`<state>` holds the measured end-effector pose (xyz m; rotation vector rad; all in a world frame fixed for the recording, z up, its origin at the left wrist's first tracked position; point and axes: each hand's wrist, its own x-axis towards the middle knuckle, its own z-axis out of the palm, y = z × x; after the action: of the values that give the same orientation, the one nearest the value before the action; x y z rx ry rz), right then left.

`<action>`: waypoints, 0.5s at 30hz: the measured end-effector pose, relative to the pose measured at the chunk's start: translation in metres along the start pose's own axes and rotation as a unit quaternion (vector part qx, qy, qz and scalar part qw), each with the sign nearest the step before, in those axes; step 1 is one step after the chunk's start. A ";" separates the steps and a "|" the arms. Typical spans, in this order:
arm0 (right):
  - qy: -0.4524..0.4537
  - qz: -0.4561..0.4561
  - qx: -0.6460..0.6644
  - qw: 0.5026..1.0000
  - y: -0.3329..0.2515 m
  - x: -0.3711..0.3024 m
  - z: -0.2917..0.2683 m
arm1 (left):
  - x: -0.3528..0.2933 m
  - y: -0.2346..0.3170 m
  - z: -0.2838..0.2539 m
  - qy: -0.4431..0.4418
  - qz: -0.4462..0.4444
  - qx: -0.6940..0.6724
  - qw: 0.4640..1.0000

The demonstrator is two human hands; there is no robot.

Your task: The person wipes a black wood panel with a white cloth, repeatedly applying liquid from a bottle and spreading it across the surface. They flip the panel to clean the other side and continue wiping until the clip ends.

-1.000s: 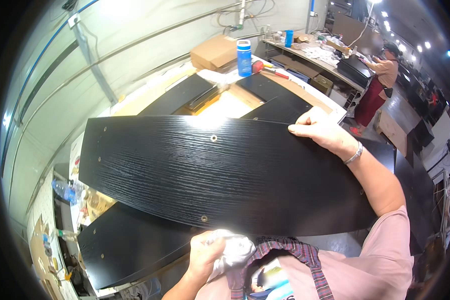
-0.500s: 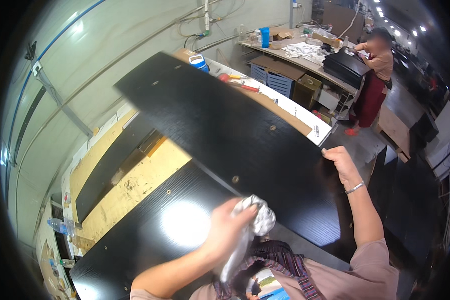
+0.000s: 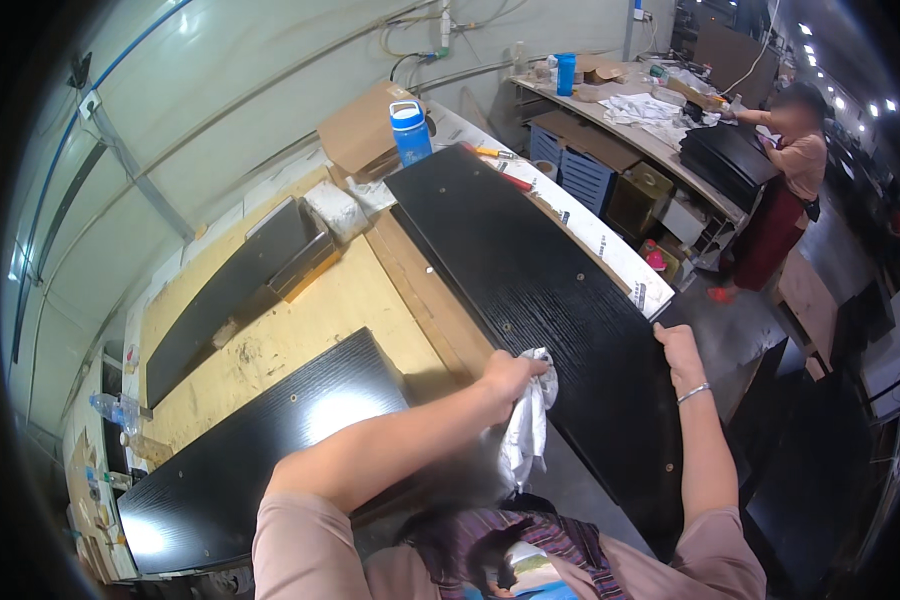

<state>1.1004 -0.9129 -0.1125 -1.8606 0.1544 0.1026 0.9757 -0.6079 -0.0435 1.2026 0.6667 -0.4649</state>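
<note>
A long black wood-grained panel [image 3: 540, 290] with small round fittings stretches away from me along the right of the workbench, seemingly on top of another dark board. My right hand [image 3: 679, 352], with a bracelet at the wrist, is closed on the panel's right edge. Bunched in my closed left hand [image 3: 513, 377] is a white cloth [image 3: 526, 432], hanging down beside the panel's left edge. Whether the left fingers also touch the panel I cannot tell. Another black panel [image 3: 260, 430] lies to the left, shining under the light.
Cardboard and a yellowish board [image 3: 270, 345] cover the bench; a dark curved piece [image 3: 220, 300] lies there. A blue bottle [image 3: 411, 135] and a cardboard box [image 3: 365, 130] stand at the back. A co-worker [image 3: 785, 180] stands at the far-right table beside stacked black panels [image 3: 727, 160].
The long black panel has come down and to the right from a raised, slanting position, uncovering the bench middle. Both hands have moved with it, the left still clutching the cloth.
</note>
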 end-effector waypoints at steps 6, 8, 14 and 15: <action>0.000 0.009 0.037 0.999 0.023 0.028 0.044 | 0.060 0.006 -0.015 0.080 0.030 0.151 0.985; 0.003 0.000 0.012 1.000 0.039 0.044 0.053 | 0.075 0.008 -0.023 0.109 0.045 0.232 0.966; 0.017 0.064 -0.074 0.995 0.040 0.064 0.078 | 0.101 0.022 -0.041 0.091 0.034 0.316 0.944; 0.020 0.067 -0.076 0.995 0.044 0.066 0.080 | 0.094 0.028 -0.039 0.090 0.032 0.337 0.937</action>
<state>1.1596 -0.8523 -0.1874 -2.0035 0.3073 0.1740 1.0536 -0.5604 -0.0971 1.9291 0.6403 -0.5534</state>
